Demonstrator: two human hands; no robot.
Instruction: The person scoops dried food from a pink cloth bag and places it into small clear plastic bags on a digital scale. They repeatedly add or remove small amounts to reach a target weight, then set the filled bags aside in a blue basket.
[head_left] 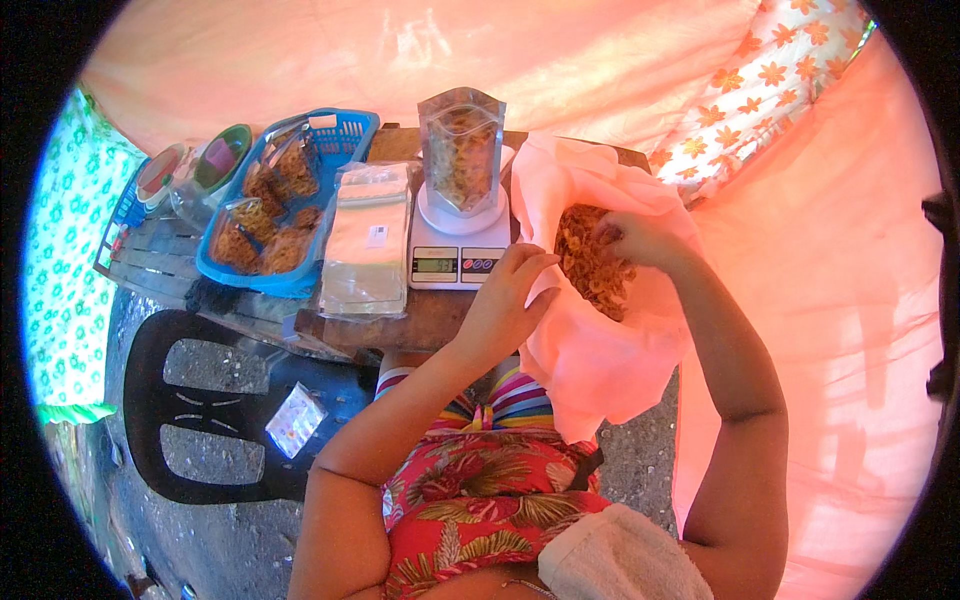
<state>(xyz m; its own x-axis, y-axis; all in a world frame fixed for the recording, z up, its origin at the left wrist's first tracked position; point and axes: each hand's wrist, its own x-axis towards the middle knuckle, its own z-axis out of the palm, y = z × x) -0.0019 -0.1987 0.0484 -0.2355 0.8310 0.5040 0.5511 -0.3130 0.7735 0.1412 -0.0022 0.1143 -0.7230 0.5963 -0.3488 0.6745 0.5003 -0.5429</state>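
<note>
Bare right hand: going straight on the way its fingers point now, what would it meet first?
The right hand would likely meet the brown, crispy-looking flakes inside the draped pink cloth; whether its fingertips touch them is unclear.

Left hand (pixel 512 305): back uppermost, fingers (pixel 522 260) lightly bent, directed across toward the right hand (pixel 640 243); thumb (pixel 543 301) apart from them on the near side, leaving a gap. Left forearm (pixel 400 395) slants back and left from that hand to a bent elbow (pixel 332 465). Right hand: right of the left and slightly farther out, near but not touching it; fingers curled, tips leftward, closure unclear. Right forearm (pixel 722 330) slants back and outward from it, elbow likewise bent.
</note>
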